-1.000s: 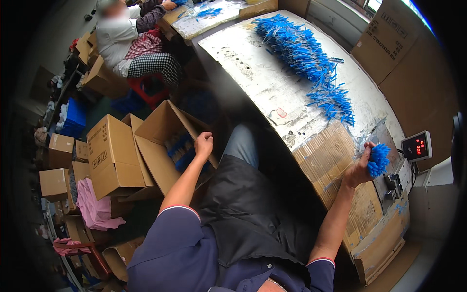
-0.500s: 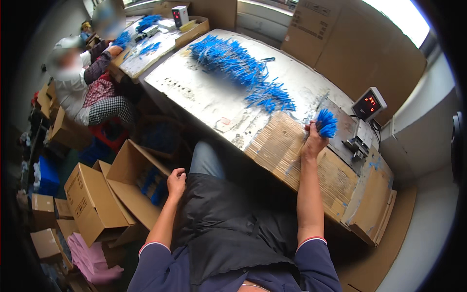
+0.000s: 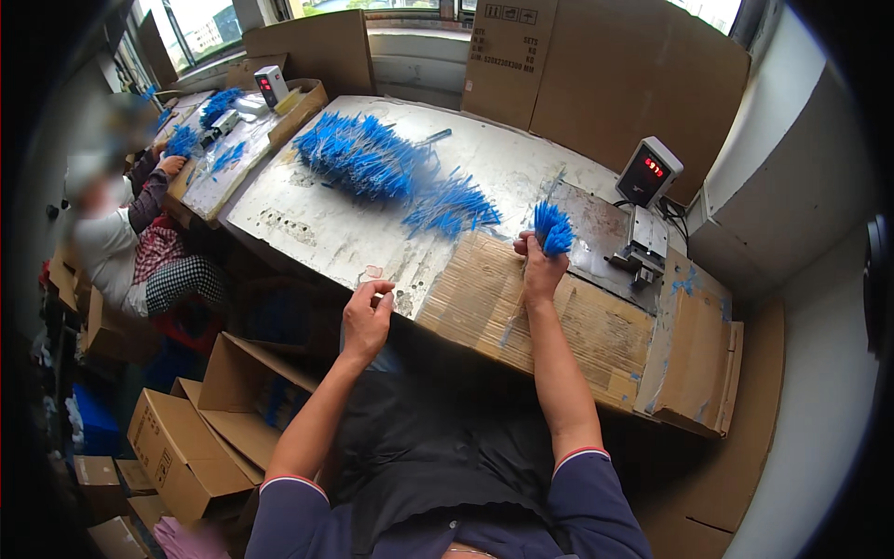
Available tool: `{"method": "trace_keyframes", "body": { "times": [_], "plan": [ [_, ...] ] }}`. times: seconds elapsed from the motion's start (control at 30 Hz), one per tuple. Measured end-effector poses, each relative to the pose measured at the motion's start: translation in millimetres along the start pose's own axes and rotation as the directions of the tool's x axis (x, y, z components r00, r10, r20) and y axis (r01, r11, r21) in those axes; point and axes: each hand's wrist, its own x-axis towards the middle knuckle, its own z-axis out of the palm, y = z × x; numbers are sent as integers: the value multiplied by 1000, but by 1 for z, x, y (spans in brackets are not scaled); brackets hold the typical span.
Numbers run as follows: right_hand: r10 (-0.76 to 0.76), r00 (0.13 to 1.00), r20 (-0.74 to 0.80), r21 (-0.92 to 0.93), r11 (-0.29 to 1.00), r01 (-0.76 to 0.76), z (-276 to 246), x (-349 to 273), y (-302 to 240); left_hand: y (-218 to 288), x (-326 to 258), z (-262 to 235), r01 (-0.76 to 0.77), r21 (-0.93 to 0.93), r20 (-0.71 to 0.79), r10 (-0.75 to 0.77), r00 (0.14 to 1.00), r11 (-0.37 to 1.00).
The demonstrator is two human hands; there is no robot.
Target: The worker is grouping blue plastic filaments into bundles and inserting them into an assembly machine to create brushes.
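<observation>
At the far left, a seated co-worker's hand [image 3: 172,165] rested on a second worn bench strewn with small blue pieces, apparently engaged in similar work. Below the main bench's near-left corner stood an open brown cardboard carton [image 3: 247,396], flaps spread, seemingly positioned within easy reach of the person's lap to receive or supply stock. The left hand [image 3: 368,317] hovered at the near edge of the scuffed white worktable [image 3: 307,224], fingers loosely curled with thumb and fingertips drawn close, gripping nothing that could be made out. Toward the far side of the table lay a large loose heap of thin blue plastic sticks [image 3: 363,154], with a smaller fan of the same sticks [image 3: 453,205] spilling toward the centre, seemingly kept there as unsorted stock within arm's reach. A flattened sheet of brown corrugated cardboard [image 3: 549,317] covered the near-right edge, probably as padding for the forearms. The right hand [image 3: 540,265] was clamped in a fist around a tight bundle of blue sticks [image 3: 555,228], held upright above the cardboard's far edge; the tips bristled evenly, bright blue, the stems hidden in the fist. Just beyond, near the right edge, stood a small grey device with a red digital display [image 3: 649,174] beside a metal fixture [image 3: 638,252].
</observation>
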Motion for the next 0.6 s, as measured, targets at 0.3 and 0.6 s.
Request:
{"method": "trace_keyframes", "body": {
  "times": [0.3, 0.6],
  "plan": [
    [34, 994, -101, 45, 999, -29, 5, 7, -5, 53, 137, 87, -570, 256, 177, 541, 822, 781],
    [135, 990, -49, 51, 990, -132, 13, 14, -8, 37, 172, 108, -479, 351, 150, 457, 877, 805]
  ]
}}
